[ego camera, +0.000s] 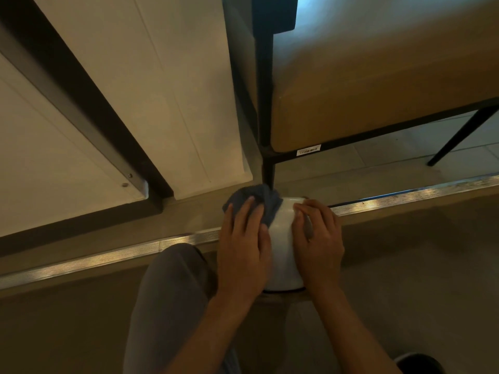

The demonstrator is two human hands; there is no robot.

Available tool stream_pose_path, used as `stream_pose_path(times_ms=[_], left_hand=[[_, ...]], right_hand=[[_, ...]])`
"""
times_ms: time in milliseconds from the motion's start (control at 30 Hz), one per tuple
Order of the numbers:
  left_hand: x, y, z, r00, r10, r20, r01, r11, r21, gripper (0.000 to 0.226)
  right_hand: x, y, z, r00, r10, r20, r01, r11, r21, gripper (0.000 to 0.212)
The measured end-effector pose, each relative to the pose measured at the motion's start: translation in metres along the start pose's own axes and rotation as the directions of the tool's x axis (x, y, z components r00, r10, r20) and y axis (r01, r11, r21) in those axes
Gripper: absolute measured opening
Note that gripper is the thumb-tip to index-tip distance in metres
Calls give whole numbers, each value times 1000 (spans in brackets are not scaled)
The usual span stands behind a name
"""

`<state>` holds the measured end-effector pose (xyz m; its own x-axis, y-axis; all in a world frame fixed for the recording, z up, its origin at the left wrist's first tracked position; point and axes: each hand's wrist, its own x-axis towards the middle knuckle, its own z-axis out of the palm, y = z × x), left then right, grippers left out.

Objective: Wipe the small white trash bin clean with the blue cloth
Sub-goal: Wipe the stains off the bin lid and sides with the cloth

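Pressing blue cloth (pixel 266 201) on white bin (pixel 282 244), left grip (pixel 243 247); right grip (pixel 317 238) opposite

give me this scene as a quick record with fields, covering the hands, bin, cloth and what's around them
small white trash bin: held between both hands, over a metal floor strip
blue cloth: bunched on the bin's left side, towards its far end
left hand: fingers flat, pressing the cloth onto the bin
right hand: fingers curled round the bin's right side
nearby: tan furniture on a black frame; grey trouser leg
stage: cloth in contact with the bin
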<state>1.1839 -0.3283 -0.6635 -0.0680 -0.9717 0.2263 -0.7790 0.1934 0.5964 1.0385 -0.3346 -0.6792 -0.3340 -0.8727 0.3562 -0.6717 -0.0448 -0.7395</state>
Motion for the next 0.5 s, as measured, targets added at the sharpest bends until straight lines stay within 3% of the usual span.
stream_pose_path(times_ms=[100, 200, 333, 500], left_hand=[[-28, -14, -3, 997, 78, 28, -76, 995, -66, 47], [-9, -24, -9, 993, -104, 50, 112, 967, -230, 48], [53, -12, -13, 965, -247, 90, 257, 957, -132, 40], [34, 13, -4, 998, 40, 50, -47, 988, 145, 47]], right_hand=[[-1, 2, 0, 1000, -15, -6, 15, 1000, -10, 35], [-3, 1, 1, 1000, -4, -6, 4, 1000, -16, 34], [-4, -4, 0, 1000, -3, -6, 3, 999, -37, 29], [-3, -2, 2, 998, -34, -45, 32, 998, -50, 24]])
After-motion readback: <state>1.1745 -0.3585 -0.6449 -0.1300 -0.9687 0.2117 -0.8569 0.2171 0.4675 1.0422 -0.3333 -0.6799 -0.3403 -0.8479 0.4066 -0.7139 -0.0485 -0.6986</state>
